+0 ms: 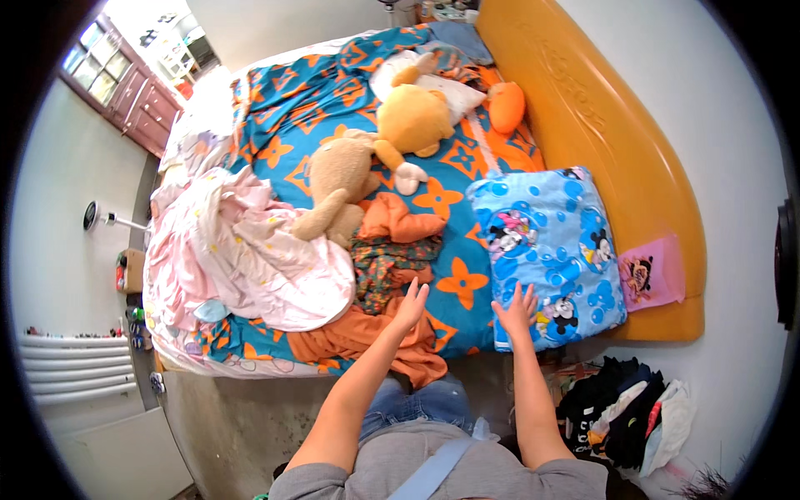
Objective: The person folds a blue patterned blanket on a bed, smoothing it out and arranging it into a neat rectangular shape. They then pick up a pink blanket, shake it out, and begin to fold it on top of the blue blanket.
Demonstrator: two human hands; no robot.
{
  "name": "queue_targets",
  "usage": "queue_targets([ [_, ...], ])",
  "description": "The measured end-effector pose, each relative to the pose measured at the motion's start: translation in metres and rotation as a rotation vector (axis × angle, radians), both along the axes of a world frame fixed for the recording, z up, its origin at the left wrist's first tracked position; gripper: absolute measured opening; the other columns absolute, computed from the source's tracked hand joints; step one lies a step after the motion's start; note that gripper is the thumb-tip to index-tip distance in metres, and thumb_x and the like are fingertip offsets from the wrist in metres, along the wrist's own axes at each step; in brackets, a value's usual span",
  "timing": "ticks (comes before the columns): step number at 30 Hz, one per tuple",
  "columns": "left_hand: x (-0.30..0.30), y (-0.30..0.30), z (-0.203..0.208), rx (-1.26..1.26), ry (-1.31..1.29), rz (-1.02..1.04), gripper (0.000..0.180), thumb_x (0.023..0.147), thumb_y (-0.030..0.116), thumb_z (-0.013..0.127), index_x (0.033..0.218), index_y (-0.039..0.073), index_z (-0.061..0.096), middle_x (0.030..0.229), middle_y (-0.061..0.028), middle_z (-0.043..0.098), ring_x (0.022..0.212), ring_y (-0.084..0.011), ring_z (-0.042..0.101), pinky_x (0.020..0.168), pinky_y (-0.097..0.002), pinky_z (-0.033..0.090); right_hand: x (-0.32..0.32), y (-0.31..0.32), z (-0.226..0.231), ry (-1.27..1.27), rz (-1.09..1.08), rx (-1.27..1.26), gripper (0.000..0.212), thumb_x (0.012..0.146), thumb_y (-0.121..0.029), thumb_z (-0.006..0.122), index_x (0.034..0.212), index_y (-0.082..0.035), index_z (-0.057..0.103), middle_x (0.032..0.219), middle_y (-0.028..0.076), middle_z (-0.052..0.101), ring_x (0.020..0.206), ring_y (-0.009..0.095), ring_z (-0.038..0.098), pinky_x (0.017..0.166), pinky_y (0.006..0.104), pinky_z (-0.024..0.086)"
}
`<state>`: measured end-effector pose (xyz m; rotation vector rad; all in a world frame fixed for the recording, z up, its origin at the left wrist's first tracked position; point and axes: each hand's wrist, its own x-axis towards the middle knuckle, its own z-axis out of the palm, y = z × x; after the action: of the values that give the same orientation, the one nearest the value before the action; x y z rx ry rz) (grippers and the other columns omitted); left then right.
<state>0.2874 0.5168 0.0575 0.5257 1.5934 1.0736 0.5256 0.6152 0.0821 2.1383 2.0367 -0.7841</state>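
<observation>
Both my hands reach out over the near side of a bed. My left hand [412, 306] is open, fingers extended, beside a rumpled pile of orange cloth [387, 337] and a dark floral garment [379, 271]; it holds nothing. My right hand [518, 312] is open too, fingers apart, at the near left part of a blue pillow [575, 254] with cartoon mouse prints. Whether its fingers touch the pillow I cannot tell. The pillow lies flat near the headboard, on a teal sheet [475, 321] with orange flower shapes.
A tan plush toy [337, 179] and a yellow plush toy [412, 121] lie mid-bed. Pale pink bedding [250, 250] is bunched at left. The orange headboard [617, 125] rises at right, with a pink bag [654, 273] against it. Clothes [625, 408] are heaped at the lower right.
</observation>
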Motion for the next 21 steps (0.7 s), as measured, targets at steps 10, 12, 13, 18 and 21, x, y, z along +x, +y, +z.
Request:
queue_targets([
  [10,-0.150,-0.115,-0.015,0.126,0.011,0.225,0.072,0.094,0.039,0.044,0.142,-0.007,0.017,0.146,-0.0228,0.026,0.136,-0.0285,0.026,0.109,-0.0316,0.021,-0.174,-0.081,0.023,0.266,0.198,-0.039,0.085,0.083,-0.052,0.059,0.147,-0.015,0.017,0.153,0.015,0.003,0.140,0.038,0.001,0.108,0.0568,0.016],
  [12,-0.173,-0.139,-0.019,0.110,0.053,0.219,0.071,0.095,0.037,0.043,0.141,-0.009,0.016,0.147,-0.0238,0.023,0.138,-0.0289,0.022,0.110,-0.0313,0.019,-0.202,-0.100,0.026,0.254,0.238,-0.059,0.082,0.084,-0.053,0.057,0.147,-0.019,0.016,0.154,0.010,0.002,0.140,0.036,0.001,0.106,0.0610,0.017],
  [13,-0.181,-0.150,-0.021,0.102,0.037,0.229,0.071,0.095,0.037,0.043,0.141,-0.009,0.017,0.147,-0.0240,0.024,0.137,-0.0290,0.022,0.110,-0.0313,0.019,-0.213,-0.109,0.025,0.268,0.248,-0.058,0.082,0.084,-0.053,0.057,0.147,-0.019,0.016,0.154,0.011,0.003,0.140,0.036,0.001,0.106,0.0603,0.017],
  [18,-0.225,-0.204,-0.056,0.078,-0.027,0.263,0.069,0.095,0.037,0.043,0.143,-0.004,0.017,0.148,-0.0212,0.022,0.137,-0.0272,0.023,0.110,-0.0320,0.020,-0.251,-0.158,0.004,0.358,0.330,0.018,0.081,0.083,-0.050,0.060,0.145,-0.015,0.022,0.152,0.015,0.011,0.138,0.040,0.010,0.108,0.0531,0.019],
  [21,-0.238,-0.224,-0.062,0.080,-0.009,0.262,0.069,0.094,0.037,0.045,0.142,-0.006,0.019,0.146,-0.0229,0.025,0.136,-0.0287,0.026,0.109,-0.0322,0.022,-0.267,-0.177,0.006,0.299,0.346,-0.054,0.083,0.083,-0.048,0.061,0.145,-0.010,0.021,0.151,0.018,0.013,0.138,0.039,0.012,0.110,0.0475,0.017],
])
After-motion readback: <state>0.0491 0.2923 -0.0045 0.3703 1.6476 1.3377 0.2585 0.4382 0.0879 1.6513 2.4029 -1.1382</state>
